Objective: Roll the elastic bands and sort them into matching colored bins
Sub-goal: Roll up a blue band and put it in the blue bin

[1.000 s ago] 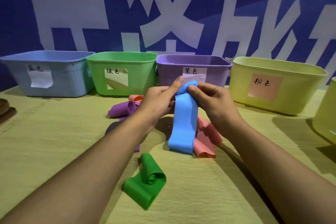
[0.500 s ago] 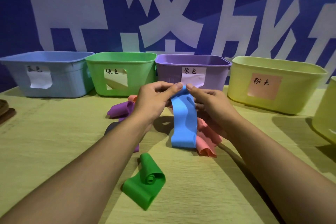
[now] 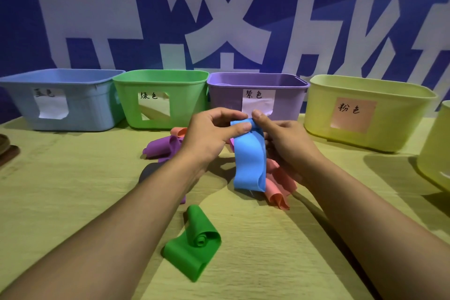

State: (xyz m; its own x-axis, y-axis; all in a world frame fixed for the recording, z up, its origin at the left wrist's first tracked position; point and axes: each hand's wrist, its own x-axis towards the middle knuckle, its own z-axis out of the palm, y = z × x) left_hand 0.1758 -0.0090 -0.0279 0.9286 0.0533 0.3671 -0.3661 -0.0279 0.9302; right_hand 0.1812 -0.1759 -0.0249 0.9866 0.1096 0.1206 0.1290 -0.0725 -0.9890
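A blue elastic band [image 3: 249, 161] hangs above the table, its top end pinched between my left hand [image 3: 211, 136] and my right hand [image 3: 285, 141]. Its lower loop dangles just over the pile. Under it lie pink bands [image 3: 280, 187] and purple bands [image 3: 163, 147]. A green band [image 3: 194, 243], partly curled, lies nearer to me on the wooden table [image 3: 60, 190]. Along the back stand a blue bin [image 3: 80, 109], a green bin [image 3: 185, 102], a purple bin [image 3: 226, 100] and a yellow bin with a pink label [image 3: 394, 124].
Another yellow bin [image 3: 435, 148] is cut off at the right edge. A dark brown object [image 3: 6, 148] sits at the left edge. A dark band [image 3: 148, 173] shows under my left forearm. A blue wall with large white characters rises behind the bins.
The blue band's top end has been turned over between my fingers, and its hanging loop has risen and grown shorter. Both hands stay in about the same place.
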